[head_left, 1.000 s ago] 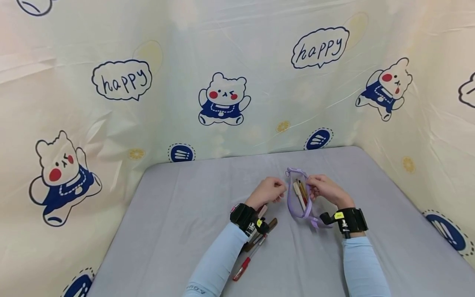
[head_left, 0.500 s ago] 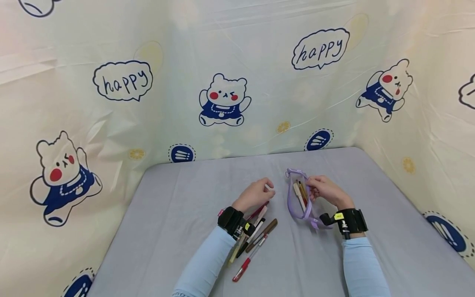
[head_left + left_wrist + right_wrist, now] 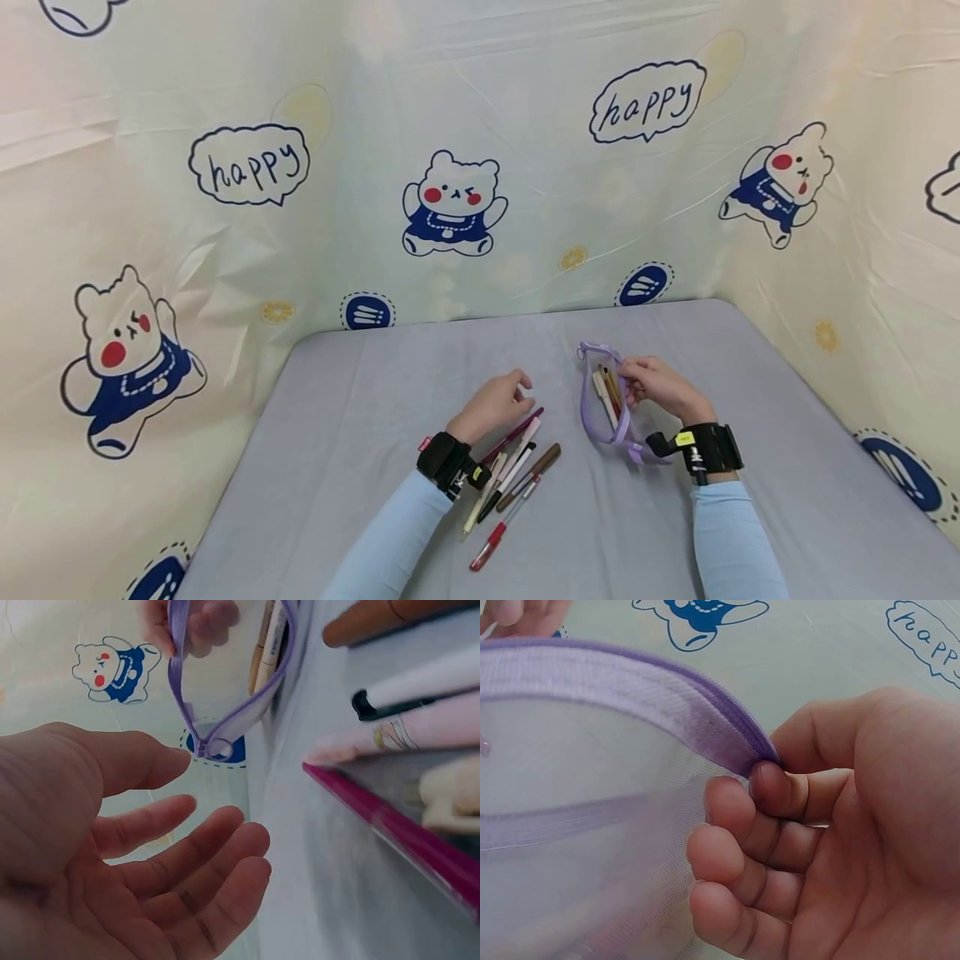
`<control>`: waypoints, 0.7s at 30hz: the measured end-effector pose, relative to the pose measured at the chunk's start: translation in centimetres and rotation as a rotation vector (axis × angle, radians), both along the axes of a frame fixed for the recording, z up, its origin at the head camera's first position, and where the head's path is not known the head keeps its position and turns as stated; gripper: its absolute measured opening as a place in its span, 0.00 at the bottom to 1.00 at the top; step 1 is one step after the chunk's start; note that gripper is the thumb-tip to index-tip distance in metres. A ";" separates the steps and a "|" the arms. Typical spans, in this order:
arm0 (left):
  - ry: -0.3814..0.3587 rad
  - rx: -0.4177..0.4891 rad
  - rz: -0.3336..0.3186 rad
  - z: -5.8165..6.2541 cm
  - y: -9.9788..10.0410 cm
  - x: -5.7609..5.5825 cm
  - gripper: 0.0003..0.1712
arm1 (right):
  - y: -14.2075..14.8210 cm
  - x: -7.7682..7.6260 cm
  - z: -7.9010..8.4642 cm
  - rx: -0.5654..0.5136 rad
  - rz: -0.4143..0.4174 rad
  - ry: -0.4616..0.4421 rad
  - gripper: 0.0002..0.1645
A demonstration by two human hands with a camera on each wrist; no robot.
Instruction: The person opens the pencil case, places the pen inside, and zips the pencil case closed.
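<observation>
My right hand [image 3: 663, 385] pinches the purple zipped rim of a see-through mesh pencil case [image 3: 592, 429], which stands open on the table. Inside it lie several pens [image 3: 606, 392], one white and others brownish. My left hand [image 3: 491, 407] is over the table, left of the case, fingers loosely bent and holding nothing. Just below and right of it lies a magenta pen [image 3: 397, 825]. Beside that are a pink pen [image 3: 405, 733], a white pen with a black cap [image 3: 506, 482], a cream pen [image 3: 483, 493], a brown pen [image 3: 547, 461] and a red-capped clear pen [image 3: 495, 537].
A grey cloth covers the table [image 3: 360, 433]. Behind it and at both sides hangs a pale curtain [image 3: 540, 200] printed with bears. A black camera strap [image 3: 445, 462] sits on my left wrist, another strap [image 3: 712, 446] on the right.
My left hand has drawn away from the pencil case, leftward and toward me, its fingers loosening. The pens beneath that arm have come into view. My right hand keeps its hold on the rim.
</observation>
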State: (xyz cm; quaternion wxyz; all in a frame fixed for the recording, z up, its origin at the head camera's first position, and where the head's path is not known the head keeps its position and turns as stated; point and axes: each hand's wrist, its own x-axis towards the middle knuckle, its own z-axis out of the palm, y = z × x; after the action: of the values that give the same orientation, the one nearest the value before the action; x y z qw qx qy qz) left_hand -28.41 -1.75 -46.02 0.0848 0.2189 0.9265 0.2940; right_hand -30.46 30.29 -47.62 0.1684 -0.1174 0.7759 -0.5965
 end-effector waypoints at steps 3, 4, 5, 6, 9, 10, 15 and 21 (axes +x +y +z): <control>0.012 -0.043 -0.009 -0.3 -0.6 0.4 0.18 | 0.0 -0.1 -0.1 -0.006 0.001 -0.005 0.20; 0.015 -0.053 -0.014 -0.5 -0.9 0.5 0.18 | 0.0 -0.1 -0.1 -0.009 0.003 -0.007 0.20; 0.015 -0.063 -0.017 -0.6 -1.1 0.6 0.18 | -0.1 -0.1 -0.1 -0.011 0.004 -0.010 0.20; 0.016 -0.073 -0.021 -0.8 -1.3 0.7 0.18 | -0.1 -0.1 -0.1 -0.012 0.003 -0.014 0.20; 0.008 -0.095 -0.024 -1.4 -1.7 0.9 0.17 | -0.2 -0.1 -0.2 -0.011 0.000 -0.018 0.18; 0.004 -0.096 -0.025 -1.6 -1.8 1.0 0.17 | -0.2 -0.1 -0.2 -0.010 -0.003 -0.017 0.18; -0.028 -0.070 -0.026 -2.2 -1.8 1.2 0.18 | -0.2 -0.1 -0.2 -0.009 -0.006 -0.012 0.18; -0.071 -0.077 -0.032 -2.8 -1.7 1.4 0.18 | -0.2 0.1 0.0 -0.011 -0.003 -0.012 0.18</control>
State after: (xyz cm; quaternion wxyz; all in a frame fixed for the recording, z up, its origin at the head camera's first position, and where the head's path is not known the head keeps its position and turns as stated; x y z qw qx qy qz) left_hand -27.00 -3.44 -48.82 0.1304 0.2197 0.9299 0.2645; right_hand -30.37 30.08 -47.64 0.1715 -0.1137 0.7717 -0.6017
